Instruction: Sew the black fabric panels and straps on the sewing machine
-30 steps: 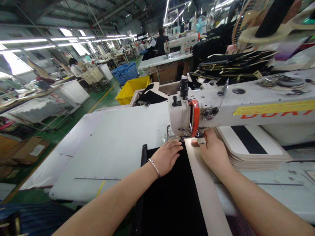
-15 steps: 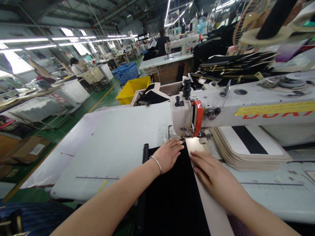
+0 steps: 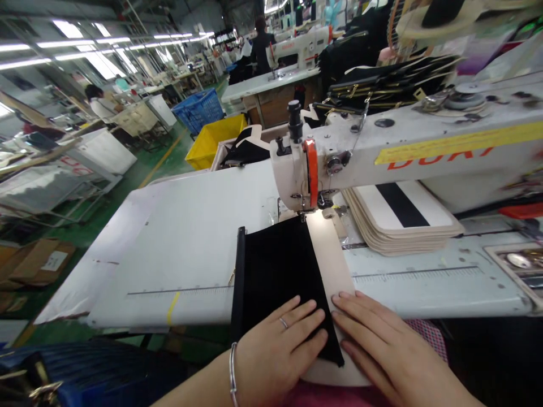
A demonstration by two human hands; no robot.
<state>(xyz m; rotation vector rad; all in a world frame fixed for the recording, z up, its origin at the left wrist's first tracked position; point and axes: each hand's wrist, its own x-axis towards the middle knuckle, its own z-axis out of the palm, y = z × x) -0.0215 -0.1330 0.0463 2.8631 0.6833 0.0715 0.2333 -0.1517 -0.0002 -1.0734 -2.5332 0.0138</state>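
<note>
A black fabric panel [image 3: 280, 265] lies on top of a pale backing piece [image 3: 328, 254], whose strip shows along the right side. The far end of both sits under the presser foot [image 3: 303, 216] of a sewing machine [image 3: 292, 175]. My left hand [image 3: 288, 345] rests flat on the near part of the black panel, fingers spread. On the pale strip, my right hand [image 3: 377, 333] lies with its fingers stretched out, close to the black edge. A dark raised band [image 3: 238, 277] runs down the panel's left side.
Right of the needle lies a stack of pale panels [image 3: 399, 226] with a black stripe on top. Behind the machine are a yellow bin [image 3: 216, 141], a blue basket [image 3: 198, 110] and piled black zippered pieces [image 3: 382, 85]. A metal tray [image 3: 517, 263] sits at the right edge.
Both hands have moved from beside the needle back toward me, along the black panel and pale strip. More of the panel now shows on the table, and the camera view has shifted.
</note>
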